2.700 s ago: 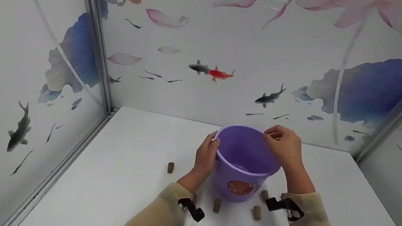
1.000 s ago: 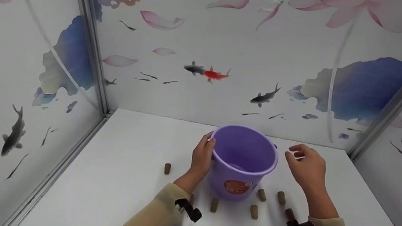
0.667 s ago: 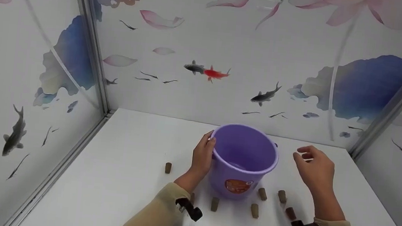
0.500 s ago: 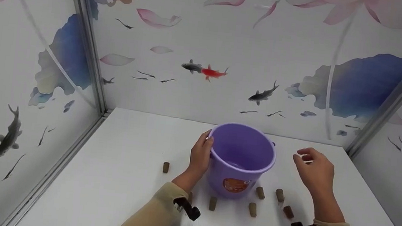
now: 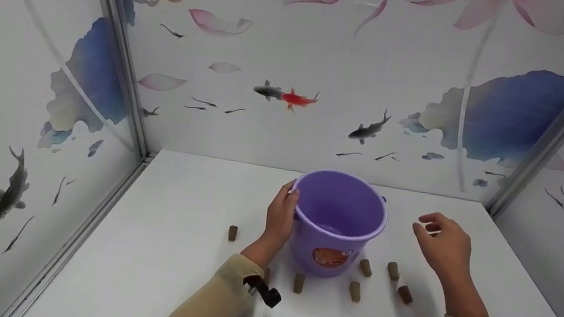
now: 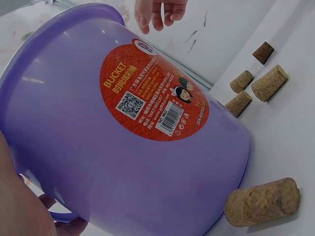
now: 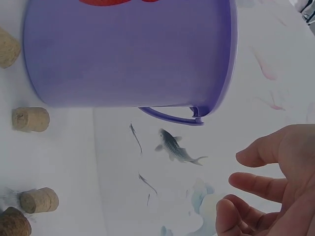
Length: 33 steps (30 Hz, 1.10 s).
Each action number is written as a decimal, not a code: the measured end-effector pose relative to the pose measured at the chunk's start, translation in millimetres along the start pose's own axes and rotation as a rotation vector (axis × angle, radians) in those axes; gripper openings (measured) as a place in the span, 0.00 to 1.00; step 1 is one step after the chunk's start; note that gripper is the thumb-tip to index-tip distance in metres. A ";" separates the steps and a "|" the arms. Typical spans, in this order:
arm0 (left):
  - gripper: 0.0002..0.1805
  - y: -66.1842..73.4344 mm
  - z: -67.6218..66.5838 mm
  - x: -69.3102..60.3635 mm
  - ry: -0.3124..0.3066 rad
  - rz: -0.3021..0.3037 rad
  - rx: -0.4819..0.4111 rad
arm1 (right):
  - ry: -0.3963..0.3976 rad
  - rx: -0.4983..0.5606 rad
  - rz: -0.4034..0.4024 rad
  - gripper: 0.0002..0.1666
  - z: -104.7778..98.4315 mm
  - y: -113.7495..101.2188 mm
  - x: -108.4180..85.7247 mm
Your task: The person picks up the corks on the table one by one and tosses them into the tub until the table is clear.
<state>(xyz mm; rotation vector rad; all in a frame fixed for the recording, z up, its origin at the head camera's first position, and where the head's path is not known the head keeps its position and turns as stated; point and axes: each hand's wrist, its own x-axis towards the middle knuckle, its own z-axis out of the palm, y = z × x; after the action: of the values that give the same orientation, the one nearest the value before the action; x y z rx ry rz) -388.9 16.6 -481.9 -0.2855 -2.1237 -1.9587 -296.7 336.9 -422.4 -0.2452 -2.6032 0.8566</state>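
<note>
A purple plastic bucket (image 5: 331, 210) with a red round label (image 6: 152, 93) stands upright on the white table. My left hand (image 5: 282, 213) grips its left side at the rim, thumb at the edge; in the left wrist view, fingertips (image 6: 71, 227) show beside the purple handle (image 6: 63, 215). My right hand (image 5: 443, 244) hovers to the right of the bucket, apart from it, its fingers loosely bent and holding nothing. The right wrist view shows the hand (image 7: 275, 187) facing the bucket's side, where the handle (image 7: 172, 117) hangs down.
Several cork stoppers stand around the bucket: one (image 5: 233, 233) at left, others in front (image 5: 299, 283), (image 5: 355, 291) and at right (image 5: 393, 271), including a darker one (image 5: 405, 294). Another is partly hidden by my left wrist. White printed walls (image 5: 242, 139) enclose the table.
My right hand has let go of the bucket's right rim and moved right and lower. During the last half second it barely shifts. My left hand keeps its grip on the bucket.
</note>
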 end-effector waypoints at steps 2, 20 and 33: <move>0.28 -0.2 -0.9 0.1 0.000 0.002 0.002 | -0.003 -0.007 -0.007 0.21 1.1 2.1 -0.8; 0.27 -2.6 2.8 0.9 -0.018 -0.008 -0.024 | -0.053 -0.071 -0.017 0.20 7.8 34.5 -8.9; 0.28 -3.9 -1.3 1.3 -0.025 0.010 -0.011 | -0.065 -0.087 -0.045 0.19 7.7 43.6 -15.9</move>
<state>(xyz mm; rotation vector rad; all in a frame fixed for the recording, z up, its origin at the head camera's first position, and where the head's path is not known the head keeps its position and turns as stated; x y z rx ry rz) -391.3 14.9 -485.1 -0.3239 -2.1232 -1.9722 -283.4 363.2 -459.2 -0.1850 -2.6994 0.7484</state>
